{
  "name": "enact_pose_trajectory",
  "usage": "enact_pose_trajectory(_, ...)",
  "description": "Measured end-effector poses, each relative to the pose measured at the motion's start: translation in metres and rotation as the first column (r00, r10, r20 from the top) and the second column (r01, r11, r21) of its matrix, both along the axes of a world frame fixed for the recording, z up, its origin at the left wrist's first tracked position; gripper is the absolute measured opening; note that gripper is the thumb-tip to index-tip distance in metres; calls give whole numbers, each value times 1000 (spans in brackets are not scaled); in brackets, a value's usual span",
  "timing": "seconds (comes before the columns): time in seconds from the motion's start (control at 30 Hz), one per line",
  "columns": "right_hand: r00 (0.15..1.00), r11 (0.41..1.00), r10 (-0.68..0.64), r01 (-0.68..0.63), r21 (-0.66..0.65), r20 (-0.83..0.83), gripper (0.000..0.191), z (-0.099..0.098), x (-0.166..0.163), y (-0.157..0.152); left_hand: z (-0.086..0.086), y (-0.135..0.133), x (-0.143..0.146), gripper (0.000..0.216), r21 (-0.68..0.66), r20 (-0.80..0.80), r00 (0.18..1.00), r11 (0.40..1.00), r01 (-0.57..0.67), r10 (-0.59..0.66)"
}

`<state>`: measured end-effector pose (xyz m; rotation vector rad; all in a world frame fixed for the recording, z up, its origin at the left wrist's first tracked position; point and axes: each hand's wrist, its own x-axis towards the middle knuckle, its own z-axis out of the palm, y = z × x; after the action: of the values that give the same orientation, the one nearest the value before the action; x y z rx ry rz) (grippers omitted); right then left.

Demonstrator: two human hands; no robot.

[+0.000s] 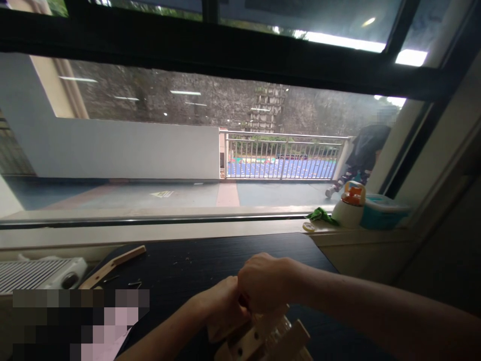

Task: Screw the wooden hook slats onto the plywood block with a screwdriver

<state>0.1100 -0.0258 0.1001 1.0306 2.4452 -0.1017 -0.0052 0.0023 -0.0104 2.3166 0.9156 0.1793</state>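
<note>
Both hands work close together at the bottom middle, over a dark table (188,260). My left hand (221,306) is closed around the top of a light wooden assembly (263,343) with holes in its pieces. My right hand (265,283) is closed in a fist just above it, touching the left hand, gripping a small thing with a red part that I cannot make out. The lower part of the wooden assembly runs out of view at the bottom edge.
A loose wooden stick (112,265) and small dark screws (133,284) lie on the table's left. A white ribbed appliance (37,273) sits at far left. On the window sill stand a white and orange bottle (350,205) and a teal box (383,210). A person (366,150) walks outside.
</note>
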Motion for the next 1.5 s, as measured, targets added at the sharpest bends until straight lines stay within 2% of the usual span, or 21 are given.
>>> enact_pose_trajectory(0.2, 1000, 1000, -15, 15, -14, -3, 23, -1, -2, 1, 0, -2, 0, 24, -20, 5, 1000, 999, -27, 27)
enact_pose_trajectory(0.4, 998, 998, -56, 56, -1, -25, 22, -5, 1, 0, 2, 0, -1, 20, -7, -70, 997, 1000, 26, -26)
enact_pose_trajectory(0.6, 999, 1000, -30, 29, -3, -34, 22, -5, 3, 1, 2, 0, -4, 17, -49, -147, 989, 999, 12, -19)
enact_pose_trajectory(0.97, 998, 999, 53, -53, 3, -21, 14, -10, -1, 2, 6, -1, -5, 18, 14, -201, 979, 999, 45, -41)
enact_pose_trajectory(1.27, 992, 994, 102, -98, 47, -75, 15, -10, 2, 2, 1, 2, -7, 17, 24, -152, 988, 999, 43, -38)
enact_pose_trajectory(1.5, 992, 998, 61, -60, 8, -109, 14, -11, 3, 5, 0, 1, -7, 10, 29, -54, 997, 998, 58, -56)
